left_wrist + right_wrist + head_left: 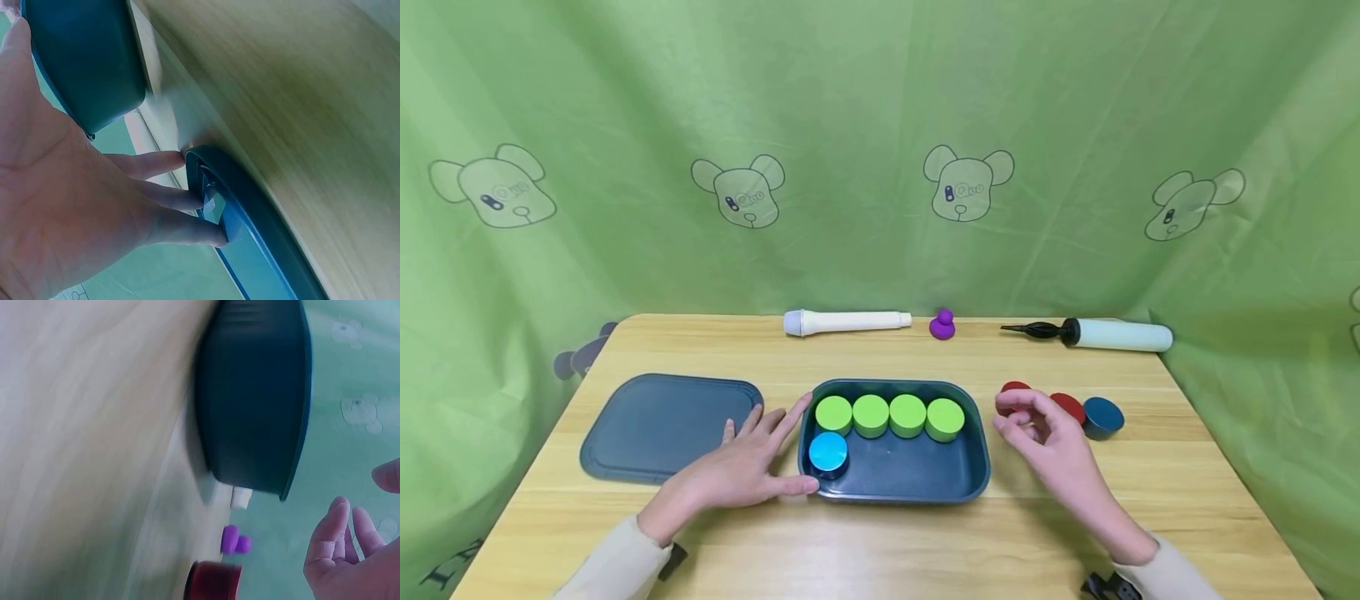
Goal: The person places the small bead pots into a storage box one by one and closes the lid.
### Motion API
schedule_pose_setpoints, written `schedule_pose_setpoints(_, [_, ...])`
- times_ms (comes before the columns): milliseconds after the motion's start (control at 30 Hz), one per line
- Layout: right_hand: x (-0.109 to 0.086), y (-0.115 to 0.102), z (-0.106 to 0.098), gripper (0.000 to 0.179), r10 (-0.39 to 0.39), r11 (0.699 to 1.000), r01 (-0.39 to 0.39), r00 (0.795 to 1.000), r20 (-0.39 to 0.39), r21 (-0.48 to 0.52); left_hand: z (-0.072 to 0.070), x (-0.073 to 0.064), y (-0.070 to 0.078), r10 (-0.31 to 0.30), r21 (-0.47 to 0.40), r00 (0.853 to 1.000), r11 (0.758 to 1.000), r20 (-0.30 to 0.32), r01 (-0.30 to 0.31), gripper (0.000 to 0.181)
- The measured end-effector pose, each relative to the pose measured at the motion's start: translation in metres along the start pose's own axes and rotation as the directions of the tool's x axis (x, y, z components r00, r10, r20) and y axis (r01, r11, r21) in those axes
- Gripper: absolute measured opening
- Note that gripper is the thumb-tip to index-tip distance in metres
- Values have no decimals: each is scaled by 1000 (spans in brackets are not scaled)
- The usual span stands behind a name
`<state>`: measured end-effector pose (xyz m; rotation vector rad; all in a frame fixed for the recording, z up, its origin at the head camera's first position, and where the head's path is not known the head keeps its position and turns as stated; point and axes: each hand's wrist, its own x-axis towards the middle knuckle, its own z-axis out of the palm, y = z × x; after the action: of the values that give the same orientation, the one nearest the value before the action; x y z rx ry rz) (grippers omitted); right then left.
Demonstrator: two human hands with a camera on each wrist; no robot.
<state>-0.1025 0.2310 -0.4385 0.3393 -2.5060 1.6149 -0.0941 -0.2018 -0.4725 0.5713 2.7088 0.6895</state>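
Observation:
A dark blue rectangular box (910, 475) stands in the middle of the table. Inside it a row of several short round pieces with green tops (870, 414) lines the far side, and one with a shiny blue top (828, 452) sits at the near left. My left hand (748, 462) is spread at the box's left end, thumb and index at its rim, other fingertips touching the flat blue lid (250, 240). My right hand (1048, 446) hovers right of the box, fingers loosely bent and holding nothing. It partly covers a red round piece (1015, 387); another red piece (1067, 407) lies beyond.
Right of the red pieces stands a dark blue round piece (1103, 417). Along the back edge lie a white microphone-shaped stick (853, 322), a purple knob (942, 325) and a hand pump (1120, 335). A green curtain (880, 100) hangs behind the table.

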Motion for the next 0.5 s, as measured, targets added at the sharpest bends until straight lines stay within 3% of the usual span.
schedule_pose_setpoints(133, [0, 4, -13, 29, 48, 999, -48, 999, -24, 2, 0, 0, 0, -2, -4, 1000, 1000, -1, 2, 113])
schedule_pose_setpoints(333, [2, 15, -31, 31, 73, 995, -76, 996, -61, -57, 0, 1, -1, -5, -7, 1000, 1000, 0, 5, 112])
schedule_pose_setpoints(500, [6, 23, -51, 34, 131, 983, -143, 986, -107, -114, 0, 0, 0, -7, -8, 1000, 1000, 2, 7, 113])
